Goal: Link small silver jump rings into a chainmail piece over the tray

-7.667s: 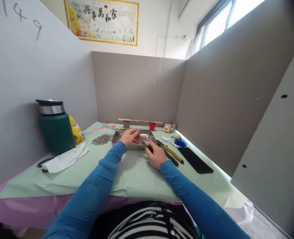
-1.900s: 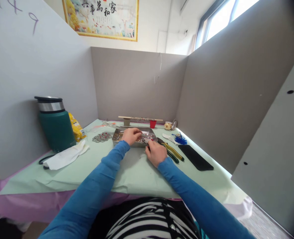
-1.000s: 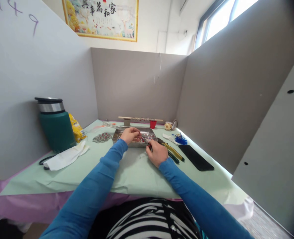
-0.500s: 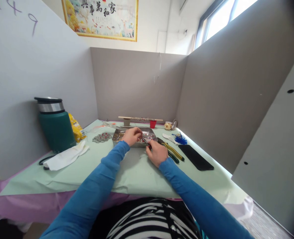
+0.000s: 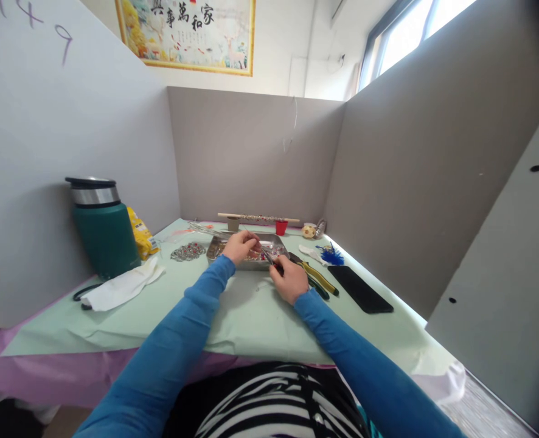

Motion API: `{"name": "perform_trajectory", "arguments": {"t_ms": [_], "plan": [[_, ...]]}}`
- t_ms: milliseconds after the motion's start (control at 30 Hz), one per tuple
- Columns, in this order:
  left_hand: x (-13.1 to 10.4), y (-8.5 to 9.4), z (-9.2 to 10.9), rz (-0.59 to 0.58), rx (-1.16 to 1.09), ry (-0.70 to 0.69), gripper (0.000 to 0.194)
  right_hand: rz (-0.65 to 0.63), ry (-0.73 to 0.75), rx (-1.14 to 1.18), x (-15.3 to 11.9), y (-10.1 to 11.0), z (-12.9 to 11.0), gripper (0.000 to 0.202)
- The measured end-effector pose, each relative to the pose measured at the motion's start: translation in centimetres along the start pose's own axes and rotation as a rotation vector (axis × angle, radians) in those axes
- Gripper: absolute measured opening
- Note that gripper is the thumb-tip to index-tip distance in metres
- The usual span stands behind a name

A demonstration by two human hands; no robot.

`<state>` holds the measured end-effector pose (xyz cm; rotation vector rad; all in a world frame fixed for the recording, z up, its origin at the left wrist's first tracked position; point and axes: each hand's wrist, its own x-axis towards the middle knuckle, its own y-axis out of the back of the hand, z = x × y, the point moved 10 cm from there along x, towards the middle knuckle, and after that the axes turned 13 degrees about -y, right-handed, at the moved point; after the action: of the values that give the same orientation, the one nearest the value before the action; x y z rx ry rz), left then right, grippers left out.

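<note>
My right hand [image 5: 290, 280] is wrapped round small pliers [image 5: 266, 254], whose metal jaws point up and left toward my other hand. With fingers pinched together, my left hand [image 5: 243, 246] hovers over the metal tray [image 5: 251, 266]; whatever small piece it holds is too tiny to make out. The plier tips are close to those fingertips, and I cannot tell whether they touch. Small shiny and red pieces lie in the tray. Behind my left hand, a bundle of thin wires [image 5: 205, 229] reaches across the tray's far left corner.
Yellow-handled pliers [image 5: 322, 280] and a black phone-like slab [image 5: 361, 289] lie at right, near a blue tassel [image 5: 332, 254]. Beaded metal pieces [image 5: 188, 251] lie at left, with a green bottle [image 5: 103, 237] and white cloth [image 5: 123, 286]. A stick [image 5: 258, 218] spans two small pots behind.
My left hand has shifted slightly left, and the plier tips have drawn a little away from its fingers. The right hand stays nearly in place.
</note>
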<state>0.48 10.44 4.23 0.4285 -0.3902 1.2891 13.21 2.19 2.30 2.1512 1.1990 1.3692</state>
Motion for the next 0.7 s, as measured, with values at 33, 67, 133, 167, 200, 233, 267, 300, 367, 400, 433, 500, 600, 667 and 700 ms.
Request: {"name": "perform_trajectory", "arguments": {"t_ms": [33,67,133,167,200,233,267,300,367,400,433,500,600,667,700], "plan": [[-0.03,0.03,-0.06,0.002,-0.013,0.011,0.010,-0.007,-0.009,0.015,0.04,-0.01,0.10,0.015],[-0.08,0.03,-0.11,0.003,-0.025,0.022,0.010,-0.015,-0.013,0.033,0.07,-0.02,0.15,0.016],[-0.22,0.04,-0.23,0.009,-0.054,0.045,0.009,-0.033,-0.010,0.072,0.07,-0.01,0.07,0.016],[-0.30,0.05,-0.28,0.012,-0.069,0.055,0.008,-0.040,-0.004,0.090,0.06,0.01,-0.02,0.015],[-0.36,0.08,-0.32,0.017,-0.081,0.063,0.007,-0.047,0.003,0.106,0.04,0.03,-0.12,0.015],[-0.40,0.10,-0.33,0.021,-0.090,0.067,0.007,-0.053,0.009,0.120,0.02,0.06,-0.21,0.015],[-0.43,0.12,-0.34,0.023,-0.095,0.069,0.006,-0.057,0.014,0.132,0.00,0.07,-0.28,0.015],[-0.44,0.13,-0.33,0.022,-0.097,0.068,0.006,-0.060,0.017,0.144,-0.02,0.08,-0.33,0.015],[-0.39,0.12,-0.28,0.017,-0.093,0.057,0.006,-0.064,0.017,0.159,-0.04,0.06,-0.33,0.015],[-0.35,0.11,-0.24,0.013,-0.089,0.049,0.006,-0.064,0.015,0.163,-0.04,0.04,-0.29,0.015],[-0.29,0.11,-0.18,0.010,-0.083,0.038,0.006,-0.064,0.012,0.165,-0.03,0.01,-0.24,0.015],[-0.18,0.14,-0.08,0.007,-0.063,0.018,0.006,-0.065,0.012,0.169,-0.01,-0.04,-0.19,0.015],[-0.11,0.12,-0.08,0.001,-0.037,0.009,0.007,-0.067,0.018,0.173,0.03,-0.07,-0.21,0.015],[-0.09,0.04,-0.09,-0.005,-0.036,0.008,0.009,-0.070,0.019,0.175,0.06,-0.07,-0.21,0.015],[-0.08,0.02,-0.07,-0.007,-0.037,0.004,0.009,-0.072,0.020,0.177,0.06,-0.08,-0.21,0.015]]}}
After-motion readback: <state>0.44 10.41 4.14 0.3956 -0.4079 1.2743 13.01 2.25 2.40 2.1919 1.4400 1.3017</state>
